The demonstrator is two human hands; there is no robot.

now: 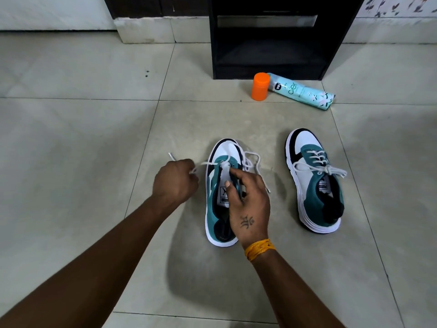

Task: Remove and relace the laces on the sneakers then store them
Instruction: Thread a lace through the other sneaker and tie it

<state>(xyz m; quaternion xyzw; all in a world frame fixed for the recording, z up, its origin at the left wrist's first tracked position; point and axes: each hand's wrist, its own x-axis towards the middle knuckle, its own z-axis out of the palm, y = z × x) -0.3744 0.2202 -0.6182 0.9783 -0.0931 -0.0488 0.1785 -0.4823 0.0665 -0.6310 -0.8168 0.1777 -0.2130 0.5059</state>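
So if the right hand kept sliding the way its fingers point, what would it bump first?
Probably the white lace at the lowest eyelets, which the right hand nearly touches on the near sneaker; depth is unclear.

Half-laced sneaker beside laced sneaker.

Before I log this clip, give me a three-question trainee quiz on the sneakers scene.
1. True or false: the right sneaker is laced and tied.
2. Which hand pulls the lace out to the side? A left hand B right hand
3. Fill in: the spray can lies on its side, its orange ____ standing beside it.

Key: 1 true; 2 A; 3 cap. The right hand steadies the left sneaker.
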